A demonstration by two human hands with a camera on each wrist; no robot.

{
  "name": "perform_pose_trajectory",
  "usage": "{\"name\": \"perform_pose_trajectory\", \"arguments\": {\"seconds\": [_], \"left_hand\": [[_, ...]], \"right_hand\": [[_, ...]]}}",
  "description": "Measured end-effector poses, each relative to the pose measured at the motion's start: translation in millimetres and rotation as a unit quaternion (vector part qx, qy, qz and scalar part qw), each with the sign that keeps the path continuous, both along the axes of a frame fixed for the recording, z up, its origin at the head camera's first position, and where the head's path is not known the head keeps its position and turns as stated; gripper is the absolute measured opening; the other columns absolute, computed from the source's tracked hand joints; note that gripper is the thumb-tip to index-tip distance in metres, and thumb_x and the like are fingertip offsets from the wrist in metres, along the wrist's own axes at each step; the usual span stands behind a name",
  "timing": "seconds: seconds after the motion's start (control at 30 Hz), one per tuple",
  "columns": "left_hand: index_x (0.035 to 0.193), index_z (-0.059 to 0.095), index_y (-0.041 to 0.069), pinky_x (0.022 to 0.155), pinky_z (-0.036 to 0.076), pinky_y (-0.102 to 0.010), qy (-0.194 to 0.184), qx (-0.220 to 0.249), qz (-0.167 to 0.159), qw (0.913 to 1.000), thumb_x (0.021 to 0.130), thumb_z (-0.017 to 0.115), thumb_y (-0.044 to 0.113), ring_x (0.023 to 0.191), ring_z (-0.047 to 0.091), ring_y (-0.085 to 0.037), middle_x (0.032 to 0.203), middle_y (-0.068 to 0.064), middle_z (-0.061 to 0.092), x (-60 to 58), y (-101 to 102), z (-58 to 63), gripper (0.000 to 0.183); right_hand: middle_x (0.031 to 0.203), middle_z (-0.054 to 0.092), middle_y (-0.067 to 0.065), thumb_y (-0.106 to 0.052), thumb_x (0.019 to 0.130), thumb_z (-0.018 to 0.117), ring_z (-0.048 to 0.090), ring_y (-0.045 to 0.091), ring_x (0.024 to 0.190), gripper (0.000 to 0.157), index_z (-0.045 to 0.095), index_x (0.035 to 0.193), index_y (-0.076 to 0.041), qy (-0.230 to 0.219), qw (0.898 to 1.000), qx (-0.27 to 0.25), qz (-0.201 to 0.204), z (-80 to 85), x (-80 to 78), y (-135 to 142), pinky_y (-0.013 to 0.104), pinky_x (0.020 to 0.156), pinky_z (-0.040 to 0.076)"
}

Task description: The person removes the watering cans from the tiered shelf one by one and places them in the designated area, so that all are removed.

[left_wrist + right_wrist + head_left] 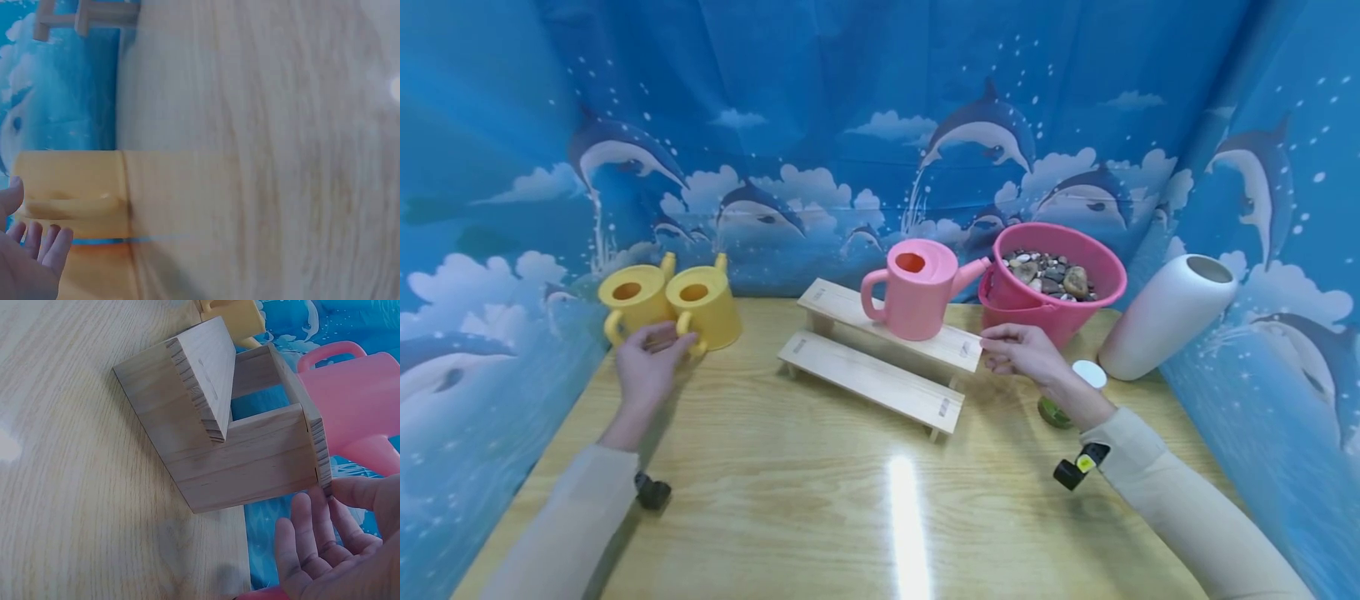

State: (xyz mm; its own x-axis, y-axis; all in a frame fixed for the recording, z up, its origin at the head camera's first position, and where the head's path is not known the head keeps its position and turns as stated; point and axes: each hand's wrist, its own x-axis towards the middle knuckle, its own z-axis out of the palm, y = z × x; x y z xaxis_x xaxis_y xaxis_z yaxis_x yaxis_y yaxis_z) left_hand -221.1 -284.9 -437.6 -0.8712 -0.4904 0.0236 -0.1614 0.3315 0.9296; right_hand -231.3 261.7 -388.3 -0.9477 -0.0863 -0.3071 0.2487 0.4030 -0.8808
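Observation:
Two yellow watering cans, the left one [638, 300] and the right one [718, 310], stand side by side at the back left. My left hand [651, 358] is at their handles, thumb and fingers spread apart; the left wrist view shows the right can's handle [72, 207] near the fingertips, and whether they touch is unclear. A two-step wooden stand [872, 379] sits mid-table, angled. My right hand [1026, 354] pinches the right end of its upper board between thumb and fingers. On that upper board rests a pink watering can [917, 292], spout pointing right.
Pink buckets [1060, 258], the upper one holding pebbles, stand behind my right hand. A white vase [1168, 317] leans at the far right. A green object [1054, 412] and a white round thing [1088, 374] are partly behind my right forearm. Dolphin-printed curtains [820, 100] enclose the table.

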Motion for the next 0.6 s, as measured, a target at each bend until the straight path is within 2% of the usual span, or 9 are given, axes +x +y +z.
{"name": "perform_pose_trajectory", "arguments": {"seconds": [0.1,0.2,0.27,0.37,0.43,0.53,0.6], "left_hand": [[0.137,0.066,0.008,0.077,0.056,-0.006,0.027,-0.011,0.019,0.9994,0.093,0.083,0.031,0.089,0.061,0.011,0.106,0.013,0.072,6.4,1.2,10.2,0.053],[0.135,0.068,0.01,0.082,0.052,-0.006,0.062,-0.04,0.024,0.997,0.094,0.081,0.035,0.092,0.06,0.011,0.122,0.0,0.075,11.0,6.8,23.5,0.05],[0.134,0.069,0.01,0.084,0.051,-0.006,0.084,-0.047,0.016,0.9953,0.094,0.081,0.035,0.093,0.061,0.012,0.12,0.003,0.076,12.3,13.8,32.7,0.048],[0.13,0.071,0.008,0.083,0.052,-0.005,0.125,-0.037,-0.013,0.9914,0.095,0.081,0.03,0.093,0.064,0.011,0.108,0.014,0.074,12.5,30.6,45.3,0.043],[0.129,0.071,0.006,0.082,0.054,-0.004,0.145,-0.028,-0.042,0.9882,0.095,0.081,0.026,0.094,0.065,0.01,0.106,0.017,0.073,11.7,45.5,53.3,0.041],[0.127,0.071,0.003,0.083,0.057,-0.007,0.172,-0.022,-0.093,0.9805,0.095,0.081,0.021,0.095,0.067,0.007,0.112,0.001,0.077,7.1,69.5,61.4,0.038],[0.129,0.07,0.005,0.087,0.059,-0.01,0.159,-0.033,-0.131,0.978,0.096,0.079,0.025,0.098,0.066,0.006,0.12,-0.008,0.077,3.3,84.6,65.3,0.039]], "right_hand": [[0.099,0.071,-0.008,-0.026,0.105,0.066,0.072,0.006,0.085,0.048,0.057,0.144,0.001,0.0,1.0,-0.002,0.0,0.3,-0.6,-1.2,0.025,0.084,0.066],[0.098,0.071,-0.009,-0.026,0.106,0.066,0.072,0.006,0.084,0.047,0.057,0.143,0.001,-0.001,1.0,-0.003,-0.001,0.1,-1.1,-2.2,0.025,0.083,0.066],[0.098,0.071,-0.008,-0.026,0.106,0.066,0.071,0.006,0.084,0.048,0.057,0.144,0.001,0.0,1.0,-0.001,0.0,-0.3,-1.0,-2.8,0.025,0.083,0.066],[0.097,0.071,-0.009,-0.027,0.106,0.066,0.071,0.005,0.084,0.047,0.058,0.143,0.001,0.001,1.0,0.002,0.0,-0.6,-0.8,-2.6,0.026,0.084,0.066],[0.097,0.071,-0.009,-0.026,0.106,0.066,0.071,0.005,0.083,0.047,0.058,0.143,0.001,0.003,1.0,0.003,0.0,-1.0,-0.8,-1.9,0.025,0.083,0.066],[0.097,0.071,-0.01,-0.026,0.106,0.066,0.072,0.005,0.083,0.046,0.058,0.143,0.001,0.005,1.0,0.006,0.0,-1.5,-1.5,-0.1,0.024,0.081,0.066],[0.098,0.071,-0.011,-0.026,0.106,0.065,0.072,0.005,0.084,0.046,0.058,0.143,0.001,0.006,1.0,0.009,0.0,-1.8,-2.0,0.6,0.024,0.081,0.065]]}}
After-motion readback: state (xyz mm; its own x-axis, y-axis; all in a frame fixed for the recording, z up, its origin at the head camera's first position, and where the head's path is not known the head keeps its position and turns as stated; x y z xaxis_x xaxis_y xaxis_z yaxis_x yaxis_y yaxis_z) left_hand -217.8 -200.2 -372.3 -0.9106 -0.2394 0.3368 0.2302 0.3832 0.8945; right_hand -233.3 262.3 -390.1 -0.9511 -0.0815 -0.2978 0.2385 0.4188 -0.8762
